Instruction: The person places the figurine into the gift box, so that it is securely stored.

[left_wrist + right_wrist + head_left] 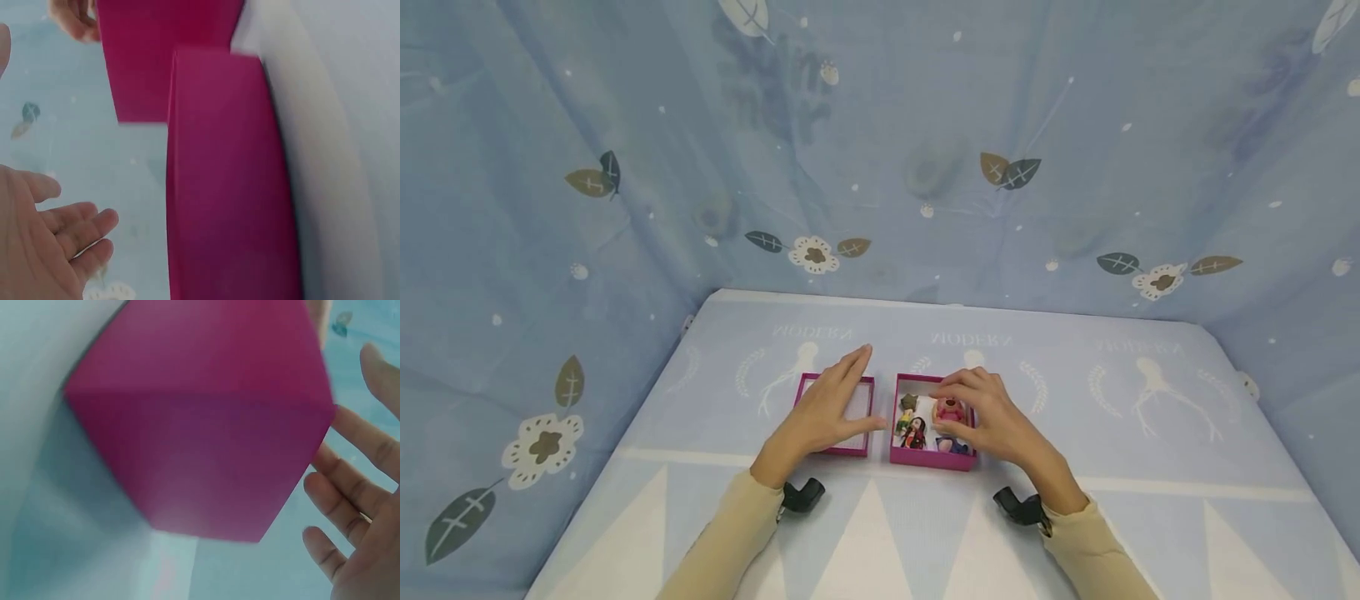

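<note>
In the head view a magenta box (934, 457) with white inside holds several small toy figures. A pink bear-like figure (949, 410) lies in its right half, above a blue figure (953, 446). On the left side are a dark-haired figure in red and black (915, 434) and an olive-green piece (909, 402). My right hand (1000, 419) arches over the box's right edge, fingers and thumb apart around the pink figure; no grip shows. My left hand (822, 414), thumb and fingers spread, hovers over a shallow magenta lid-like tray (870, 408), hiding its left part.
Both containers lie side by side on a patterned light-blue table cover (1075, 392), a small gap between them. A blue printed curtain (880, 167) hangs behind the table. Black wrist-worn devices (1021, 507) sit under both wrists.
</note>
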A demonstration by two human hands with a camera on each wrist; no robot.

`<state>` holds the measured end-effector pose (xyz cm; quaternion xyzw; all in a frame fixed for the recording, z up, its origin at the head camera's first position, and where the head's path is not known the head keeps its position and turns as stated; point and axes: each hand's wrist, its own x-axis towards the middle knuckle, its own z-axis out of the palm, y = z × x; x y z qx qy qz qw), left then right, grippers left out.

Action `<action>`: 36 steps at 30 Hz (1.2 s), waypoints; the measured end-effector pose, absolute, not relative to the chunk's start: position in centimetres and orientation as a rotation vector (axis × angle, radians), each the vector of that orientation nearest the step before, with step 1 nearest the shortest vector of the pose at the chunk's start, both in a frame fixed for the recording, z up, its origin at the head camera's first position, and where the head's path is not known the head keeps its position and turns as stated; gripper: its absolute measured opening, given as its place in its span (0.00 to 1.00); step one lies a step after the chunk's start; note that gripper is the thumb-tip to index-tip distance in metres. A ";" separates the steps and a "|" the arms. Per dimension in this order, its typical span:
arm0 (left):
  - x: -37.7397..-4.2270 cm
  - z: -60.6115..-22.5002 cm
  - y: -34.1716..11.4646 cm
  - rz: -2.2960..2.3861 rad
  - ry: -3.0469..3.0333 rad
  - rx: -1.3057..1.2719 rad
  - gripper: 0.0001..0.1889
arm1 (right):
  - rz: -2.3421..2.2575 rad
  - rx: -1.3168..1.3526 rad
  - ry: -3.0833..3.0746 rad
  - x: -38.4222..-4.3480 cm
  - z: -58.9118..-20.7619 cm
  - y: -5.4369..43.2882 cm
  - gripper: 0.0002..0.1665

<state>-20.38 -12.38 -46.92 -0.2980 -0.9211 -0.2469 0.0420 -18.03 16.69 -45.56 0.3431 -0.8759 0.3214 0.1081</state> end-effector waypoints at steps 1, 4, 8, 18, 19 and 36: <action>-20.3 -46.9 -12.8 -0.767 -2.829 -0.889 0.56 | 0.932 1.021 -2.558 -17.9 -45.4 16.4 0.22; -20.1 -46.9 -14.2 -0.790 -2.860 -0.833 0.56 | 0.876 1.061 -2.495 -17.4 -45.0 15.1 0.23; -19.9 -47.2 -15.8 -0.815 -2.896 -0.773 0.58 | 0.787 1.087 -2.463 -16.7 -44.4 13.1 0.25; -19.2 -48.8 -19.1 -0.879 -2.943 -0.658 0.64 | 0.614 0.891 -2.671 -15.9 -45.5 7.6 0.42; -19.1 -48.9 -19.3 -0.888 -2.947 -0.648 0.64 | 0.592 0.860 -2.691 -15.9 -45.8 7.1 0.45; -19.2 -50.2 -21.9 -0.881 -3.057 -0.601 0.71 | 0.438 0.680 -2.836 -15.8 -48.1 4.9 0.63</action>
